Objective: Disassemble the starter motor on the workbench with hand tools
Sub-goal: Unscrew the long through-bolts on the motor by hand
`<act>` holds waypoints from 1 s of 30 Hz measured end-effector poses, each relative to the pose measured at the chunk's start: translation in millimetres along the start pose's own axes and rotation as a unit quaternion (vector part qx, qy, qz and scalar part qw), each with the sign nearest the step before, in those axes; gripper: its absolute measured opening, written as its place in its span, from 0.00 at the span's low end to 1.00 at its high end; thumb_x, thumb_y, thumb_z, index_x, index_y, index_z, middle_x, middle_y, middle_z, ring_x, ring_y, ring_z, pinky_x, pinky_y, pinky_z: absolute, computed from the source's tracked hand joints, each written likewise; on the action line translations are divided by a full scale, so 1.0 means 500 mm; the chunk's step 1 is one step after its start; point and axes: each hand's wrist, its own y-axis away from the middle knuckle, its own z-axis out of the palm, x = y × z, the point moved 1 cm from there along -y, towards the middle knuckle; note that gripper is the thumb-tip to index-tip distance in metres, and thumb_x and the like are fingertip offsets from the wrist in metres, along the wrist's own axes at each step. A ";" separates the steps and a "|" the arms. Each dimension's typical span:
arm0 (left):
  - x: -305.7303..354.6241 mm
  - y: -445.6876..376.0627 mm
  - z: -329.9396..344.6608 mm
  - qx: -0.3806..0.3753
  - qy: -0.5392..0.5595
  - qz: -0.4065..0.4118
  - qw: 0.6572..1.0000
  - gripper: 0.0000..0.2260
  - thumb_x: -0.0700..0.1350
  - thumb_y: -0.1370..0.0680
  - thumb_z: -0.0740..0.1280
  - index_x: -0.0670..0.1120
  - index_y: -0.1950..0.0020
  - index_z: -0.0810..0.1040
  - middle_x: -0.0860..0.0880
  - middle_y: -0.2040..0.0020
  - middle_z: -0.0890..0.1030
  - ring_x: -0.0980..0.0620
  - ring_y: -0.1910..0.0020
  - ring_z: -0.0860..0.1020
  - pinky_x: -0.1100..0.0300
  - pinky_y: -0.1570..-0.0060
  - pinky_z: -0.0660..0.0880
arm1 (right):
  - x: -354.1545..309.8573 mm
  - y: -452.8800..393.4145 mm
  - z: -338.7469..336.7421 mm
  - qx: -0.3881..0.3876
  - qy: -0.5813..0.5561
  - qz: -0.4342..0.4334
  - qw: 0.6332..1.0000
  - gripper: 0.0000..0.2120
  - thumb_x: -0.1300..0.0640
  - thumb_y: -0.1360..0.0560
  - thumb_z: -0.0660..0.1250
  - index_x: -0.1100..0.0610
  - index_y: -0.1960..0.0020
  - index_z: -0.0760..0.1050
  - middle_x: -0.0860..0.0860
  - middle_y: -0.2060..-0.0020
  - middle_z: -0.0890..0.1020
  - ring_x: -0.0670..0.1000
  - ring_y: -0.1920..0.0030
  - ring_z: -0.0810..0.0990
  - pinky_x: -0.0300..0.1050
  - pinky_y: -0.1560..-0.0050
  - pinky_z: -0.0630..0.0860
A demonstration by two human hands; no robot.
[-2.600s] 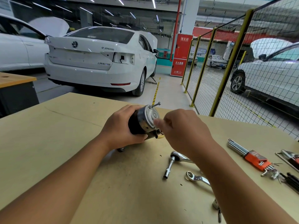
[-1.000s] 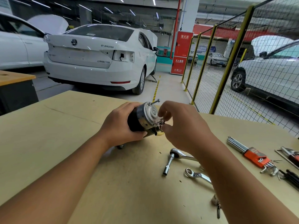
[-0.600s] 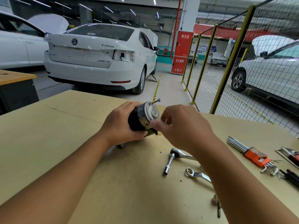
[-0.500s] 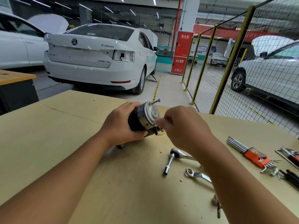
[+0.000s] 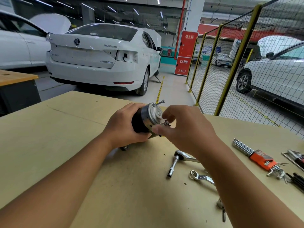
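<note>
Plywood bench [image 5: 69, 145] carries the motor [image 5: 144, 120], which lies on its side near the bench's far edge, silver end cap turned rightward, one long bolt [image 5: 159, 102] sticking out at the cap's top. Left hand [image 5: 125, 127] wraps around the motor's black body. Right hand [image 5: 185, 130] sits at the cap, thumb and forefinger curled around a small fastener low on the cap; whether they pinch it I cannot tell. Nearer than the motor lie a ratchet [image 5: 179, 159] and a spanner [image 5: 201, 177]; hex keys [image 5: 256, 155] lie well right of it.
</note>
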 end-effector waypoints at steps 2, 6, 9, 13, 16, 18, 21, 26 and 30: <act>-0.002 0.000 0.000 -0.001 -0.005 -0.003 1.000 0.37 0.49 0.38 0.84 0.52 0.31 0.76 0.56 0.40 0.80 0.53 0.44 0.79 0.48 0.44 0.79 | 0.003 -0.003 0.002 -0.009 0.039 0.022 0.999 0.22 0.36 0.21 0.63 0.52 0.62 0.76 0.48 0.65 0.79 0.53 0.62 0.79 0.45 0.67 0.71; -0.004 0.001 0.001 -0.001 -0.005 -0.002 1.000 0.37 0.50 0.38 0.84 0.52 0.31 0.76 0.56 0.40 0.80 0.53 0.43 0.79 0.48 0.43 0.79 | 0.008 -0.010 -0.006 -0.004 -0.026 0.004 1.000 0.03 0.50 0.24 0.73 0.47 0.55 0.79 0.44 0.58 0.82 0.51 0.56 0.80 0.50 0.58 0.78; -0.004 0.001 0.001 -0.003 -0.004 0.002 1.000 0.37 0.49 0.38 0.84 0.51 0.30 0.76 0.55 0.40 0.80 0.52 0.43 0.79 0.48 0.43 0.79 | 0.007 -0.006 -0.006 -0.012 -0.002 0.003 1.000 0.11 0.41 0.26 0.73 0.48 0.53 0.80 0.43 0.58 0.82 0.49 0.56 0.80 0.49 0.58 0.80; -0.005 0.001 0.001 -0.004 -0.003 0.001 1.000 0.37 0.53 0.38 0.82 0.52 0.30 0.76 0.56 0.40 0.80 0.53 0.43 0.79 0.48 0.43 0.79 | 0.008 -0.008 0.004 -0.020 0.015 0.013 1.000 0.13 0.43 0.21 0.68 0.51 0.58 0.79 0.48 0.64 0.81 0.52 0.61 0.79 0.47 0.63 0.76; -0.004 0.000 0.001 -0.002 -0.003 0.003 1.000 0.37 0.53 0.38 0.81 0.52 0.31 0.76 0.56 0.40 0.80 0.52 0.43 0.79 0.49 0.44 0.79 | 0.007 -0.008 -0.002 -0.005 -0.019 0.004 1.000 0.10 0.47 0.27 0.75 0.44 0.47 0.78 0.43 0.54 0.82 0.49 0.55 0.79 0.49 0.58 0.78; -0.005 -0.001 0.002 0.003 -0.004 0.009 1.000 0.37 0.51 0.38 0.83 0.52 0.31 0.76 0.55 0.40 0.81 0.52 0.44 0.80 0.49 0.44 0.79 | 0.007 -0.007 -0.003 -0.022 0.008 0.010 1.000 0.15 0.37 0.28 0.72 0.47 0.52 0.79 0.44 0.59 0.81 0.50 0.57 0.79 0.46 0.62 0.75; -0.005 -0.001 0.002 0.003 -0.007 0.005 1.000 0.37 0.51 0.39 0.82 0.52 0.31 0.76 0.56 0.40 0.81 0.53 0.44 0.79 0.49 0.44 0.79 | 0.006 -0.007 0.006 -0.021 0.021 0.010 1.000 0.17 0.39 0.21 0.66 0.51 0.57 0.79 0.47 0.64 0.80 0.53 0.61 0.79 0.46 0.65 0.74; 0.000 0.000 0.001 0.001 -0.003 0.004 1.000 0.37 0.53 0.39 0.81 0.51 0.31 0.77 0.55 0.40 0.81 0.52 0.44 0.80 0.49 0.44 0.79 | 0.005 -0.004 0.001 -0.009 -0.005 0.004 1.000 0.13 0.41 0.27 0.73 0.44 0.47 0.77 0.43 0.57 0.81 0.48 0.57 0.78 0.46 0.62 0.74; 0.001 0.000 0.000 0.000 -0.005 -0.001 1.000 0.37 0.54 0.39 0.80 0.51 0.31 0.76 0.55 0.40 0.81 0.52 0.44 0.79 0.49 0.44 0.79 | 0.008 -0.006 0.006 -0.018 0.024 0.030 0.999 0.20 0.39 0.20 0.66 0.53 0.63 0.74 0.48 0.67 0.78 0.53 0.64 0.78 0.45 0.68 0.70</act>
